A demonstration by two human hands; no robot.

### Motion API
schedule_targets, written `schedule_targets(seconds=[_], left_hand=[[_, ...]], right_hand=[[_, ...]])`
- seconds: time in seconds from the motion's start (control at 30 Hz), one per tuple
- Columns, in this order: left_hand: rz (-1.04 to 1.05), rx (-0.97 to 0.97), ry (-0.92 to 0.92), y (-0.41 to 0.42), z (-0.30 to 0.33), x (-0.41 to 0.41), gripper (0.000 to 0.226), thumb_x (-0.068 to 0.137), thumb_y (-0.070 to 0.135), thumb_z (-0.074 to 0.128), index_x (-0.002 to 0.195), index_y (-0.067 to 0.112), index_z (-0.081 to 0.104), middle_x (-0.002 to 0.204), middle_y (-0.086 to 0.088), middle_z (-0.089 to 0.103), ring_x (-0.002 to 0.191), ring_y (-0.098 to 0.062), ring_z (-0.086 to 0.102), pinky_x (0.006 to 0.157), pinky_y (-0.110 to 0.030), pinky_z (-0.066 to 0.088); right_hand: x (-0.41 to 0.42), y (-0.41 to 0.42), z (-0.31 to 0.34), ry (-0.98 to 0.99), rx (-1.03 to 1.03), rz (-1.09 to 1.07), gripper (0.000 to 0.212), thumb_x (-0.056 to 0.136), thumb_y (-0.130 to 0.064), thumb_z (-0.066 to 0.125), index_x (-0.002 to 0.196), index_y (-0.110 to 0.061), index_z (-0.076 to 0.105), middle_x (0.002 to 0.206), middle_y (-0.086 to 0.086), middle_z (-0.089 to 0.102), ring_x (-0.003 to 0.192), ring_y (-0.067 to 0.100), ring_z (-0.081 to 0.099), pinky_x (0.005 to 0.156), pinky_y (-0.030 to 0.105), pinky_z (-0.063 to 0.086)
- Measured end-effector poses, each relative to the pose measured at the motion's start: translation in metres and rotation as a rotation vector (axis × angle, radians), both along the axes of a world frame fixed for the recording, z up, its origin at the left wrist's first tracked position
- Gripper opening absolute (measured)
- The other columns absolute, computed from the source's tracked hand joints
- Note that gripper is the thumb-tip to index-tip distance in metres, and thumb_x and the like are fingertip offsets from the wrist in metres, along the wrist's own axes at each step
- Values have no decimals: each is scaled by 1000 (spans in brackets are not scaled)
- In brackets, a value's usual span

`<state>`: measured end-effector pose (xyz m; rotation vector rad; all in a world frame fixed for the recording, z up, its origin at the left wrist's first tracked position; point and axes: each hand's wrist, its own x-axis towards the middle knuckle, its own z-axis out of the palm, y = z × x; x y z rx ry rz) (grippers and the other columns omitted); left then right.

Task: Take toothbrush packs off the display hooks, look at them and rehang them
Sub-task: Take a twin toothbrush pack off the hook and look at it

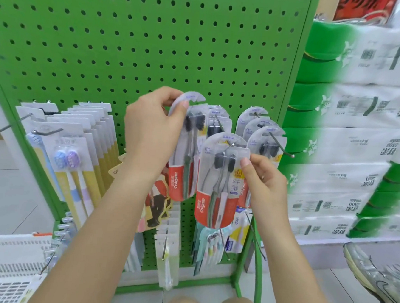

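Green pegboard [106, 48], red Colgate packs [218, 184] hand-held.

Toothbrush packs [220, 179] in both hands [152, 133]

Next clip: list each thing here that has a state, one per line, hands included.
Left hand: grips the top of a toothbrush pack.
Left-hand pack: off its hook, held tilted.
Right hand: pinches the edge of the front pack.
Front pack: hanging at the tip of its hook.
Right-side packs: hanging on a hook.
Yellow packs: hanging in a row.
Pegboard: upper part bare of hooks.
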<state>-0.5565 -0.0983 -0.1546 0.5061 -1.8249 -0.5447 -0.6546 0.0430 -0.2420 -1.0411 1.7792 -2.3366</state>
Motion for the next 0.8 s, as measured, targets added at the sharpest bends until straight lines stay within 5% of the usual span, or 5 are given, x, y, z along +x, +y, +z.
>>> schedule_targets(seconds=[0.27,0.57,0.8], left_hand=[[-130,153,-107,-1,-9,-11,11,90,21,67,97,23,76,81,24,65,79,10,59,79,-11,45],[-150,182,-156,-2,-7,-10,14,89,20,70,100,21,77,81,19,67,83,6,60,83,-19,46],[-184,151,-200,2,-10,-17,13,87,18,71,98,19,78,79,19,66,73,14,57,70,1,40]], right_hand=[[-7,-1,0,20,12,1,12,96,-16,54,95,-18,66,77,-21,69,76,-6,61,70,9,45],[-8,-3,-1,32,-12,9,14,97,-12,53,94,-18,66,76,-20,68,75,-7,59,71,9,44],[-7,-5,-1,29,-18,7,13,97,-11,54,96,-13,66,78,-17,68,76,-6,60,71,9,44]])
